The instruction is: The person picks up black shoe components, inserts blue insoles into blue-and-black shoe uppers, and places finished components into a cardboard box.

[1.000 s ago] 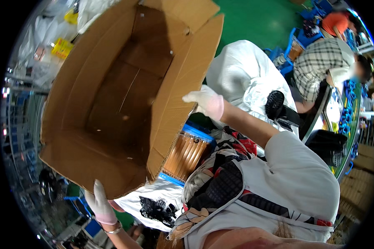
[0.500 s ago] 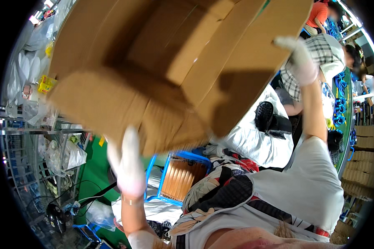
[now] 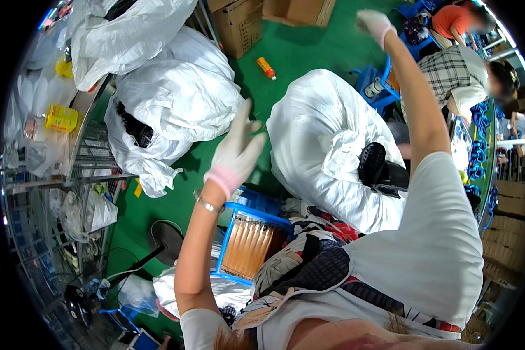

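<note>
My left hand (image 3: 236, 149), in a white glove with a pink cuff, is in the air over the green floor with its fingers spread and nothing in it. It is nearest to a heap of white sacks (image 3: 178, 87) on the left. My right hand (image 3: 374, 26), gloved the same way, reaches far forward at the upper right. Its fingers look loosely bent, and no object shows in them. Beyond and between the hands, an open cardboard box (image 3: 297, 11) lies on the floor, cut off by the upper edge. Another brown carton (image 3: 239, 29) stands to its left.
A bulging white sack (image 3: 321, 128) with black shoe soles (image 3: 374, 166) on it stands in front of me. An orange bottle (image 3: 266, 68) lies on the floor. A blue-framed stool (image 3: 248, 245) is close by. Wire shelving (image 3: 46, 227) lines the left; co-workers (image 3: 452, 67) sit at right.
The large cardboard box that both hands held up has left them. An open box now lies on the floor ahead. My left hand has moved right and up, my right hand up and left.
</note>
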A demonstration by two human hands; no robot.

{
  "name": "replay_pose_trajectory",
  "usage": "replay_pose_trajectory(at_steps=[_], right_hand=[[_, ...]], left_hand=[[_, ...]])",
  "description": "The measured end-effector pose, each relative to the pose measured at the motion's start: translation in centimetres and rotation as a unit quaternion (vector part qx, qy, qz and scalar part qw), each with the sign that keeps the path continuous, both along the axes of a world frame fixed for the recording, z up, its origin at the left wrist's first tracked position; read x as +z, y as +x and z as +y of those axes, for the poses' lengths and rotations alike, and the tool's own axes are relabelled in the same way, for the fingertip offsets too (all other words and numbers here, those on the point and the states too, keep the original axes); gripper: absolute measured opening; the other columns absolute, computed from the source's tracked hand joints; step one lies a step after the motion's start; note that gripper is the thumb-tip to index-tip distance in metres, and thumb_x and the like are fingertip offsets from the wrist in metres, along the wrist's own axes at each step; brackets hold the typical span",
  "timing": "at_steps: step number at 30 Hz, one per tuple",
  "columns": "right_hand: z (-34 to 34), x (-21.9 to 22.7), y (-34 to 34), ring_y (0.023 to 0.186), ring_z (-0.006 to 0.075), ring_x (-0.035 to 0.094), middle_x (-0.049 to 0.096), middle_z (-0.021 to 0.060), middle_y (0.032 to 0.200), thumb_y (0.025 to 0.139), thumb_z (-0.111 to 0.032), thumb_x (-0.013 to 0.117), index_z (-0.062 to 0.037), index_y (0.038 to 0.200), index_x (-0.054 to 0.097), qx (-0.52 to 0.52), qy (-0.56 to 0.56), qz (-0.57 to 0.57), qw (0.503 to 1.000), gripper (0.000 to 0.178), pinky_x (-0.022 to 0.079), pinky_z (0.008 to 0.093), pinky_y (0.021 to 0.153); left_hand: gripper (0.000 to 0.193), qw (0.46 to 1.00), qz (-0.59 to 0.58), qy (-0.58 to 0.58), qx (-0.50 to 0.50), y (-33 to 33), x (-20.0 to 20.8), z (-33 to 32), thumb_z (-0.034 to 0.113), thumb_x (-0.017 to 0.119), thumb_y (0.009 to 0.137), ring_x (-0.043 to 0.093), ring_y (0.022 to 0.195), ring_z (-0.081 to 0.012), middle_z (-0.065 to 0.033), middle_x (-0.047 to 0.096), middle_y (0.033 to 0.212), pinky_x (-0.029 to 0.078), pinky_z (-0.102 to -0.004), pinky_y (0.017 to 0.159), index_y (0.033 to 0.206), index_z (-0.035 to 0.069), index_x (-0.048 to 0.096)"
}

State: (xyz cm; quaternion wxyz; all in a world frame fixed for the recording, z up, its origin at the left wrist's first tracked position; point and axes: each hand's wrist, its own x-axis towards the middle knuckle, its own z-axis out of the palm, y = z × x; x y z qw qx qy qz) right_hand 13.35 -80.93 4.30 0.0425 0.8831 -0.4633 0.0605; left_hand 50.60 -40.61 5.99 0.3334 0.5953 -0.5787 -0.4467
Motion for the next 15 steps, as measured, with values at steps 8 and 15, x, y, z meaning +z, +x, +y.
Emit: replay_pose_trajectory(at_steps=[8,15], right_hand=[[11.8,-9.5,3.4,0.063,0.0128,0.057,0.061,0.0046,0.074,0.083,-0.014,0.055,-0.0045,0.082,0.061,0.069,0.271,-0.175,0.944,0.012,0.047,0.0264,0.055],[17.8,-11.2,4.4,0.081,0.0166,0.064,0.065,0.0069,0.097,0.087,-0.022,0.057,0.0007,0.108,0.063,-0.02,0.463,-0.161,0.871,0.032,0.052,0.0285,0.065]], left_hand=[[0.065,0.943,0.167,0.098,0.271,6.2,-4.4,13.5,0.019,0.053,0.095,0.061,0.089,-0.0183,-0.0122,0.058,0.111,0.052,-0.0288,0.076,0.148,0.007,0.019],[0.067,0.89,0.213,0.141,0.377,4.4,-8.2,20.8,0.017,0.055,0.093,0.061,0.084,-0.016,-0.0107,0.059,0.107,0.052,-0.0272,0.071,0.148,0.007,0.019]])
